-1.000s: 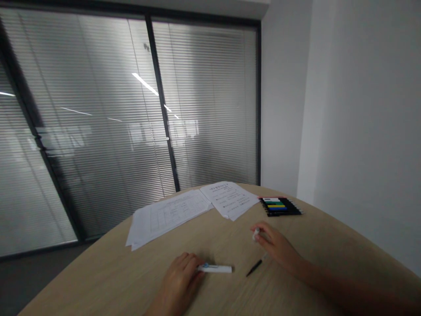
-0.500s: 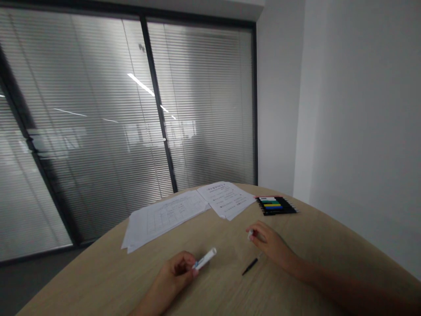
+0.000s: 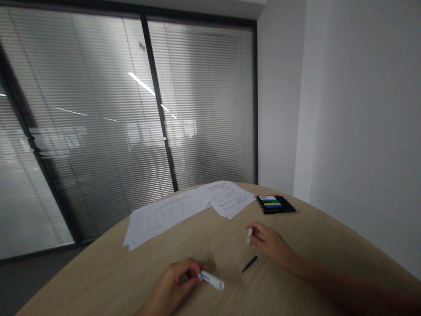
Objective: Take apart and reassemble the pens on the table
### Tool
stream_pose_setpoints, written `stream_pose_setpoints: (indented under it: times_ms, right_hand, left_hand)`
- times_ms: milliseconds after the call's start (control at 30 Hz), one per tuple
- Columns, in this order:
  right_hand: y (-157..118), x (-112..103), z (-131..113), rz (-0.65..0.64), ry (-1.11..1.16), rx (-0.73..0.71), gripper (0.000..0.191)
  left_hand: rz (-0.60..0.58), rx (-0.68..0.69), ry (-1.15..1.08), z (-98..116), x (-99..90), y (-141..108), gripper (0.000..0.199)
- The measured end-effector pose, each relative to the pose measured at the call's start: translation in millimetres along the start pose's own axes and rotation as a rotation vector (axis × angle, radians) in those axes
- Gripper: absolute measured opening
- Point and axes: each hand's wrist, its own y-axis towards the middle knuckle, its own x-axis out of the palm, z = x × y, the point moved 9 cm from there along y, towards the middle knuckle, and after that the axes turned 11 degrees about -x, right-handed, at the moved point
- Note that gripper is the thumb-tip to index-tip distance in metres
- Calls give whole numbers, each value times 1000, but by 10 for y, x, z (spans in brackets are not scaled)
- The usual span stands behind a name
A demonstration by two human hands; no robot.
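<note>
My left hand (image 3: 179,281) is closed on a white marker barrel (image 3: 212,279) with blue print near the fingers. Its wider, open-looking end points right and toward me. Between thumb and fingers, my right hand (image 3: 265,239) pinches a short white marker cap (image 3: 250,235), held a little above the wooden table. Just below that hand, a thin black pen-like piece (image 3: 250,264) with a pale tip lies on the tabletop, touched by neither hand.
Printed sheets (image 3: 166,218) lie at the far left of the round table (image 3: 108,272), overlapped by another printed sheet (image 3: 226,199). Right of them is a row of black pens (image 3: 286,206) with several coloured ones. A blind-covered glass partition (image 3: 210,109) stands behind.
My left hand has swung the marker barrel's free end from up-right to down-right and shifted slightly toward me. The white cap in my right hand shows more upright now.
</note>
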Motion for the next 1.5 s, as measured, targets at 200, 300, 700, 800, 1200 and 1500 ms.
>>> stream_pose_setpoints:
  times_ms: [200,300,700,800,1200,1500]
  right_hand:
    - [-12,22,-141,-33,-72,-124,24]
    - [-20,37,-238,-50,-112,-204,23]
    - [-61,66,-308,-77,-251,-258,34]
    - [-50,52,-239,-53,-245,-221,37]
    - [-47,52,-211,-56,-223,-175,43]
    - [-61,61,-299,-75,-247,-221,43]
  left_hand:
    - [-52,136,9,31,58,-61,9]
    - [-15,214,91,52,61,-109,10]
    - [103,353,54,124,27,-256,8]
    - [105,397,41,153,20,-282,6]
    - [169,299,-103,153,-54,-268,9]
    - [176,287,-89,186,-51,-274,7]
